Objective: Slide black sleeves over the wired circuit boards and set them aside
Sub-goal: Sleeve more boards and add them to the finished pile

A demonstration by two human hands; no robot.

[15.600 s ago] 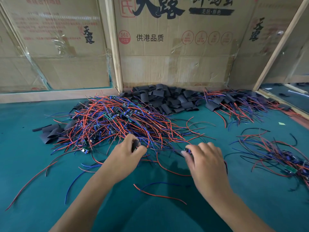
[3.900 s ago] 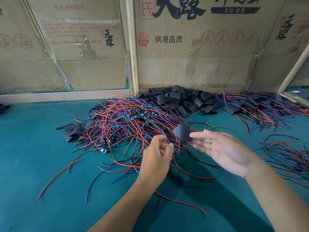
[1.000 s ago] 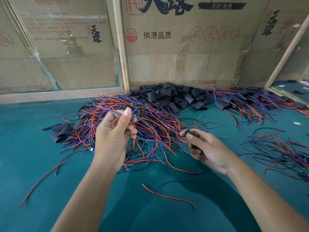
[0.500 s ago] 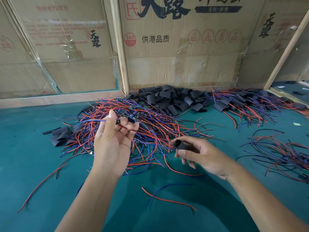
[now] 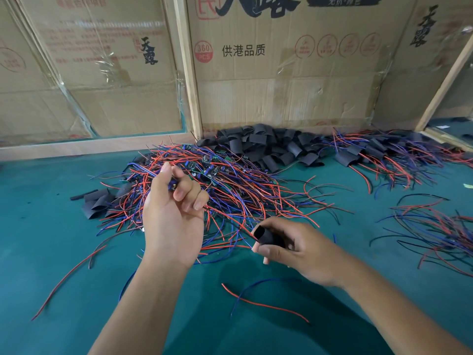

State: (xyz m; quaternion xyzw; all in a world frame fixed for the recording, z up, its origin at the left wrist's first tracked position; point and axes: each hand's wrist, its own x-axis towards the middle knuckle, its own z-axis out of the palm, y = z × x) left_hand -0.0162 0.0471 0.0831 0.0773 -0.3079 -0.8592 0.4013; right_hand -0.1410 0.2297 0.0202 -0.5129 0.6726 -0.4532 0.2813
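Left hand (image 5: pixel 174 216) pinches a small wired circuit board (image 5: pixel 174 185); right hand (image 5: pixel 294 245) grips an open black tubular sleeve (image 5: pixel 268 237), apart. Large unsleeved red-and-blue tangle (image 5: pixel 230 185) remains; sleeved pile (image 5: pixel 389 155) far right.

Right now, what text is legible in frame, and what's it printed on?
"供港品质": black print on the middle cardboard box.
"360 PCS": red round stamp on the same box.
"天露": black vertical print on the left cardboard box, and again on the right cardboard box.
Large black characters at the middle box's top edge: cut off, unreadable.
Red print lines and round red icons: too blurred.
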